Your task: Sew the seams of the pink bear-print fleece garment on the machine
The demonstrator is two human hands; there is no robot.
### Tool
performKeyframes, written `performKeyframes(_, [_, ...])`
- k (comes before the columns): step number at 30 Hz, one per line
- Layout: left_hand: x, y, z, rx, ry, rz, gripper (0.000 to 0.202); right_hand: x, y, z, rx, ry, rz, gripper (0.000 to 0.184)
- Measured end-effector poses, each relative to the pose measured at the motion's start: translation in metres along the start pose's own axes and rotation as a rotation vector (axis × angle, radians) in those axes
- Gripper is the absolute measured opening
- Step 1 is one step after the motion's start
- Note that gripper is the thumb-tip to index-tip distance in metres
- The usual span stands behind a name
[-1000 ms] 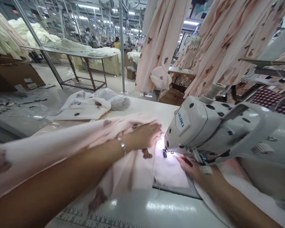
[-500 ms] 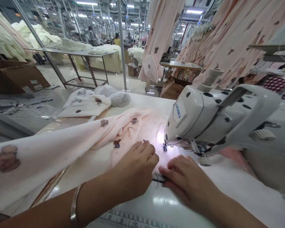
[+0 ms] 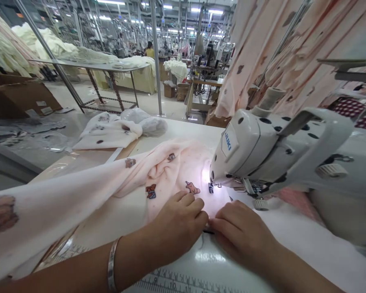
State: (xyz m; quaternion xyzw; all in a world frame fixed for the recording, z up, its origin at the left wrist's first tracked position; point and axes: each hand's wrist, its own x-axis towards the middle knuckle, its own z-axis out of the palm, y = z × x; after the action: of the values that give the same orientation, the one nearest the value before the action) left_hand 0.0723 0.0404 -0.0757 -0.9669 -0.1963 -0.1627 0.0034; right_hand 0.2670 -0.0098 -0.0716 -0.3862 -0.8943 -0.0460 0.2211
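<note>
Pale pink fabric (image 3: pixel 167 175) printed with small bears lies across the sewing table (image 3: pixel 183 126), its end under the lit presser foot (image 3: pixel 211 187) of a white JUKI sewing machine (image 3: pixel 247 150). My left hand (image 3: pixel 183 219) is closed on the near edge of this fabric, fingers curled, just left of the foot. Beside it, my right hand (image 3: pixel 240 224) pinches the same edge, thumb and forefinger close to the left hand's. The fingertips of both hands are partly hidden. A silver bangle (image 3: pixel 111 264) circles my left wrist.
A ruler scale (image 3: pixel 171 283) runs along the table's near edge. Folded printed fabric (image 3: pixel 110 132) and a clear plastic bag (image 3: pixel 152 126) lie at the back left. Pink garments (image 3: pixel 253 53) hang behind the machine. A cardboard box (image 3: pixel 21 95) stands on the floor at left.
My left hand has moved slightly right and down, and my right hand's fingers have drawn together at the fabric edge. More of a printed bear shows. The hanging garment behind has swung right.
</note>
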Motion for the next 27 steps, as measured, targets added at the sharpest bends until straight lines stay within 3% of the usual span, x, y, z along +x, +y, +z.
performKeyframes(5, [0.001, -0.001, -0.001, -0.023, -0.014, -0.008, 0.014, 0.001, 0.003, 0.001, -0.002, -0.042, -0.056, 0.016])
performKeyframes(12, [-0.003, 0.002, -0.004, -0.015, -0.037, -0.056, 0.011, -0.002, 0.001, 0.004, 0.240, -0.058, 0.175, 0.006])
performKeyframes(18, [-0.007, 0.000, -0.001, 0.004, -0.014, -0.016, 0.014, -0.002, 0.002, 0.004, 0.156, 0.018, 0.107, 0.012])
performKeyframes(27, [-0.010, -0.002, 0.003, -0.012, 0.016, -0.036, 0.017, -0.004, 0.003, 0.007, 0.055, 0.011, 0.028, 0.013])
